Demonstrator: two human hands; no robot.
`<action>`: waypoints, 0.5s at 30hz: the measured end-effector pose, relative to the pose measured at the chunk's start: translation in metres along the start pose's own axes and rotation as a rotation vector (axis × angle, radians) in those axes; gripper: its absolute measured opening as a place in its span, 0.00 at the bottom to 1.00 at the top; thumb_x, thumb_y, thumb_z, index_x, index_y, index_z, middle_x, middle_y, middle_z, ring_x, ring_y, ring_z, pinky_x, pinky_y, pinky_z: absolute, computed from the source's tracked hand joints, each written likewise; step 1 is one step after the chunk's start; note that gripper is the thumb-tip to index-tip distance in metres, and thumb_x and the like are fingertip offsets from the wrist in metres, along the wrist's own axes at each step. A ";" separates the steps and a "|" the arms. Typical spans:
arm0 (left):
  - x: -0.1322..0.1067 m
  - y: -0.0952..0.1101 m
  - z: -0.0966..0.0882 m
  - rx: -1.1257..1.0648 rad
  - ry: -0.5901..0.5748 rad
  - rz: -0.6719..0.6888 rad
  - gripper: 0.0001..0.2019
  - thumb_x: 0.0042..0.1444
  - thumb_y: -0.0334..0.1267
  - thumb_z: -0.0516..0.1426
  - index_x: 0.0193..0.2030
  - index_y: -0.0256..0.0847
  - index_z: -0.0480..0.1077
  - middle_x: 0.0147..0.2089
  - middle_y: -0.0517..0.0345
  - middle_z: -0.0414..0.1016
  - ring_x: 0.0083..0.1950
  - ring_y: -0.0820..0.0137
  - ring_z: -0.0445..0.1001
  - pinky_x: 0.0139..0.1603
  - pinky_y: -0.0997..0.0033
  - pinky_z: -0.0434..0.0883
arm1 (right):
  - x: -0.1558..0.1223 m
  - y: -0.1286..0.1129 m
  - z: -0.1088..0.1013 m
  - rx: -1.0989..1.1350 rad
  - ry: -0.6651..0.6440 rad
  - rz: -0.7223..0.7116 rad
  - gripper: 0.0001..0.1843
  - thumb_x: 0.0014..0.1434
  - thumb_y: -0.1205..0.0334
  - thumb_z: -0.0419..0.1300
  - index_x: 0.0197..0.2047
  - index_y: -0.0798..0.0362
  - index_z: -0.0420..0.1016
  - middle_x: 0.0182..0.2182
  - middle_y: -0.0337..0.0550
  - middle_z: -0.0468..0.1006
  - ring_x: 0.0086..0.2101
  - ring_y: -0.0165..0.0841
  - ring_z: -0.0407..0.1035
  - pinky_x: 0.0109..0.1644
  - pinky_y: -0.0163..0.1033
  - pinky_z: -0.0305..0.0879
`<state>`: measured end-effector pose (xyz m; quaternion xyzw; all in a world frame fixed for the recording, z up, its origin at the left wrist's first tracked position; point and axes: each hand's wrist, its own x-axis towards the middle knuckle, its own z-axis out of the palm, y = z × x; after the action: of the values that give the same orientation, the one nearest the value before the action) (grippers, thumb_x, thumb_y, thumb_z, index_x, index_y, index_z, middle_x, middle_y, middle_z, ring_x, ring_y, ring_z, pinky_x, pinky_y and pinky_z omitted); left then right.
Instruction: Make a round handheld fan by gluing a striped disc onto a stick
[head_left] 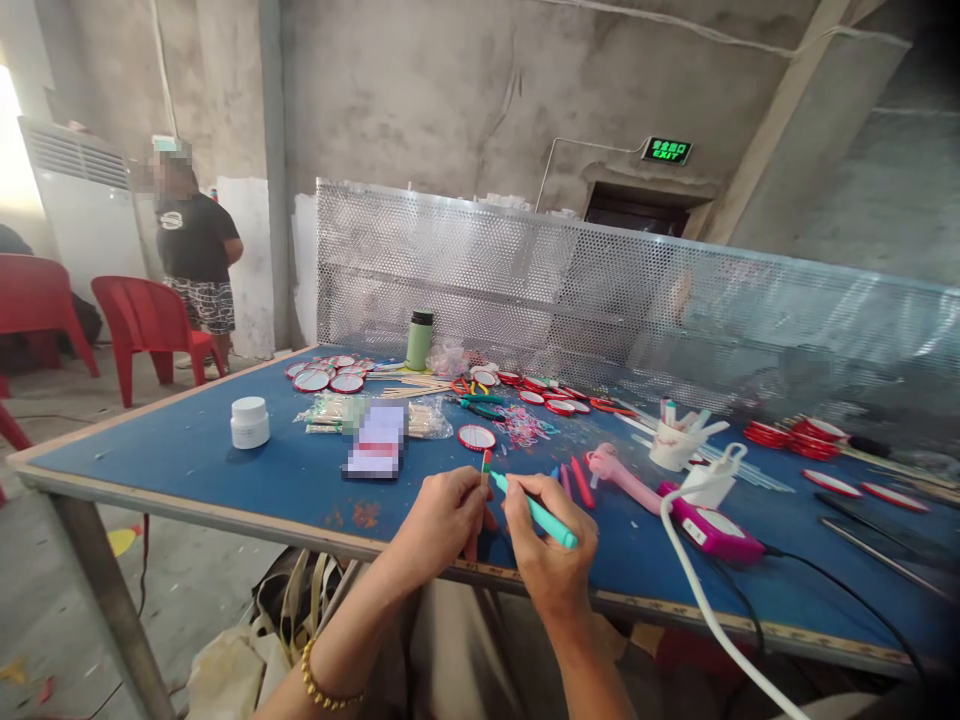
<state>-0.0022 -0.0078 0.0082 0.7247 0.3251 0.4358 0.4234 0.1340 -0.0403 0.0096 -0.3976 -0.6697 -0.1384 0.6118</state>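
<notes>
Pinches a stick (485,466) (red-tipped, possibly painted) upright in the left hand (442,520), grips a teal pen (536,510) in the closed right hand (551,560), tip at the stick, over the table's (225,460) near edge.

A blue worktop (187,450) with a wooden edge stands here. Red-rimmed round discs (330,378) lie at its far left. Nearer are a white jar (250,422) and bagged bundles of sticks (337,412). A green flask (419,340) stands at the back. To the right sit a white cup (675,445) and a pink device (712,528).
</notes>
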 end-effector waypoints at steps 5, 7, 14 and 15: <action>0.000 0.000 0.000 -0.006 0.011 0.002 0.14 0.63 0.43 0.49 0.28 0.41 0.63 0.17 0.67 0.66 0.15 0.75 0.64 0.23 0.76 0.60 | 0.000 -0.001 0.000 0.009 -0.036 -0.010 0.08 0.64 0.66 0.57 0.32 0.52 0.74 0.24 0.36 0.76 0.23 0.27 0.69 0.29 0.31 0.66; 0.000 0.001 0.000 -0.007 0.008 0.003 0.14 0.64 0.43 0.48 0.28 0.41 0.64 0.16 0.67 0.66 0.15 0.75 0.65 0.23 0.76 0.60 | 0.000 0.000 0.000 -0.002 -0.029 -0.012 0.08 0.64 0.66 0.57 0.32 0.52 0.73 0.24 0.36 0.76 0.23 0.27 0.69 0.29 0.31 0.67; 0.000 0.002 0.000 -0.006 0.004 0.006 0.14 0.64 0.43 0.48 0.29 0.41 0.64 0.15 0.67 0.65 0.16 0.74 0.65 0.25 0.76 0.63 | 0.002 -0.003 0.000 -0.005 -0.001 -0.018 0.08 0.64 0.66 0.57 0.32 0.52 0.73 0.22 0.36 0.75 0.22 0.27 0.68 0.29 0.31 0.67; 0.000 0.002 0.000 -0.006 0.006 0.006 0.14 0.64 0.43 0.48 0.29 0.41 0.64 0.15 0.67 0.65 0.16 0.74 0.65 0.25 0.76 0.63 | 0.002 -0.003 0.000 -0.004 -0.007 -0.020 0.08 0.64 0.66 0.57 0.32 0.52 0.73 0.23 0.36 0.75 0.22 0.26 0.68 0.29 0.31 0.67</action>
<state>-0.0026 -0.0090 0.0102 0.7231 0.3230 0.4402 0.4231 0.1324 -0.0416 0.0120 -0.3923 -0.6756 -0.1444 0.6073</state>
